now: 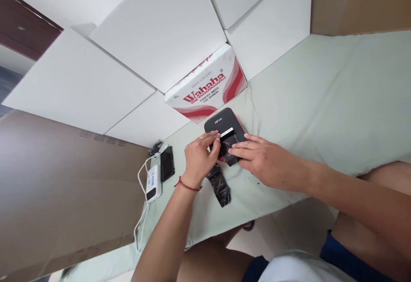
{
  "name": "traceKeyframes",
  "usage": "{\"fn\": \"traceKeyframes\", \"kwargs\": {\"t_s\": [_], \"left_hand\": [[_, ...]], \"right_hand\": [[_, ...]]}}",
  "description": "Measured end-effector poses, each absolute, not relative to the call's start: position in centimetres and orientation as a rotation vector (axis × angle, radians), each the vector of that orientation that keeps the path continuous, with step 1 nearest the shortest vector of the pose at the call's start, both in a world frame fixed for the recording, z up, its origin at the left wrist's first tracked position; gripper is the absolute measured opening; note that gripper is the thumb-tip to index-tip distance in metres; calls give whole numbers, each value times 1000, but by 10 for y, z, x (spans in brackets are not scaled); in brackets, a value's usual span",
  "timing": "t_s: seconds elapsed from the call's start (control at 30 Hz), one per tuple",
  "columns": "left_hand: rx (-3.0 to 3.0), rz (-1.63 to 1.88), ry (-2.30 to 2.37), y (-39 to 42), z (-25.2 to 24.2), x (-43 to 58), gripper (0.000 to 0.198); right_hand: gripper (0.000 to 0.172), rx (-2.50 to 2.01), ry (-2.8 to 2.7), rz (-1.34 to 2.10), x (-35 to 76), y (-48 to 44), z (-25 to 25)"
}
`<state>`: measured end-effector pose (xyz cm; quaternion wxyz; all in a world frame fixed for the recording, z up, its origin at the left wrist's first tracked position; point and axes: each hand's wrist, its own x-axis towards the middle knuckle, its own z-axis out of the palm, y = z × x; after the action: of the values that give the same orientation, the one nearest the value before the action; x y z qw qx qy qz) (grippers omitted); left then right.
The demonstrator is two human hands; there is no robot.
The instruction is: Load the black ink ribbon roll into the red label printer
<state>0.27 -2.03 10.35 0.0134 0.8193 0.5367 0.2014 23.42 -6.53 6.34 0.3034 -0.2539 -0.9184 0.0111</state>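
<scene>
A flat black device (220, 123) with red sides and small white lettering lies on the cloth-covered table. A narrow white strip (227, 132) runs across its middle, and a dark, shiny piece (231, 148) extends from there towards me. My left hand (205, 149) has thumb and fingers pinched together at the strip's left end; what is between them is hidden. On the dark piece and the device's right edge rests my right hand (265, 158), fingers stretched out. A crumpled black strip (221, 187) lies below the device, near my left wrist.
Behind the device stands a white and red Wahaha water carton (208, 86), against large white panels (160, 25). To the left lie a black phone (167, 163) and a white power bank (153, 182) with a white cable (140, 175). Brown cardboard (73, 188) walls the left side.
</scene>
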Motion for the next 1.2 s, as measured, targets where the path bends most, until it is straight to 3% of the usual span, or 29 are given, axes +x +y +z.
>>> {"fn": "traceKeyframes", "kwargs": {"t_s": [0.13, 0.27, 0.43, 0.67, 0.87, 1.2], "left_hand": [[2489, 649, 1543, -1, 117, -1, 20], [2433, 913, 1646, 1, 128, -6, 21], [2185, 1151, 1741, -35, 103, -20, 21], [1158, 1327, 1415, -39, 65, -29, 56], [1058, 1233, 1142, -20, 60, -25, 87], [913, 1156, 1148, -15, 45, -25, 111]], "right_hand": [[31, -666, -2451, 13, 237, -65, 63], [29, -656, -2436, 24, 240, -64, 64], [25, -637, -2396, 16, 243, -62, 66], [26, -648, -2404, 81, 242, -62, 65], [28, -634, -2370, 79, 243, -61, 65], [40, -665, -2236, 72, 237, -60, 61]]}}
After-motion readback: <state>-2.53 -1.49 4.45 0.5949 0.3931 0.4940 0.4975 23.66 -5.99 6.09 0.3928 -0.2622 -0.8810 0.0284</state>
